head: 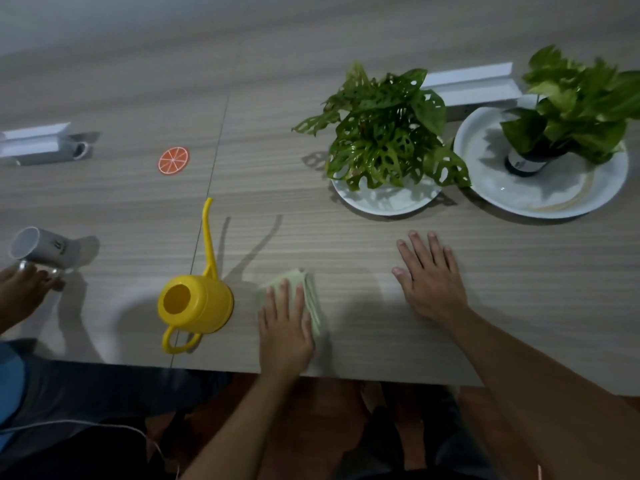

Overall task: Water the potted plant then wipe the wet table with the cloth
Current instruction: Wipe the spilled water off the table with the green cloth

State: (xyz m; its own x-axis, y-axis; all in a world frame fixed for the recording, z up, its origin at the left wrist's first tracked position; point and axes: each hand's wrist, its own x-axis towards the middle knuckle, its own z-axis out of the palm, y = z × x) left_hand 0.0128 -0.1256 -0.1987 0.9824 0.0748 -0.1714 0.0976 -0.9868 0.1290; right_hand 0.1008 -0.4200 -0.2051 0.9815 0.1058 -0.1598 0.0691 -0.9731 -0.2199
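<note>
Pale wood-grain laminate desk (346, 36) fills most of the frame; its near edge runs across the lower third, dark legs and floor below.

Upper right: two round white plates, nearly touching. The right-hand white plate (561, 202) carries a light-green leafy plant in a dark pot (571, 98), pot mostly hidden by leaves, foliage cut off by the frame edge. The left white plate (388, 202) carries a dark-green holed-leaf potted plant (384, 133); its pot is hidden completely.

Behind them, a long white box (478, 84); another of the kind at left edge.

Lower centre-left: yellow plastic watering can (197, 306), upright, thin spout pointing up-frame, handle toward the near edge.

Right hand (433, 282), fingers spread, palm flat on bare desk, centre-right. Open desk between it and the plates.

Left hand (287, 327) lies flat, fingers together, pressing the folded pale-green cloth (313, 299) just right of the can, near the desk edge. Cloth largely covered.

Far left: another person's hand (24, 289) at a tipped grey mug (41, 249); grip unclear.

Upper left: small orange-slice coaster (174, 160).
</note>
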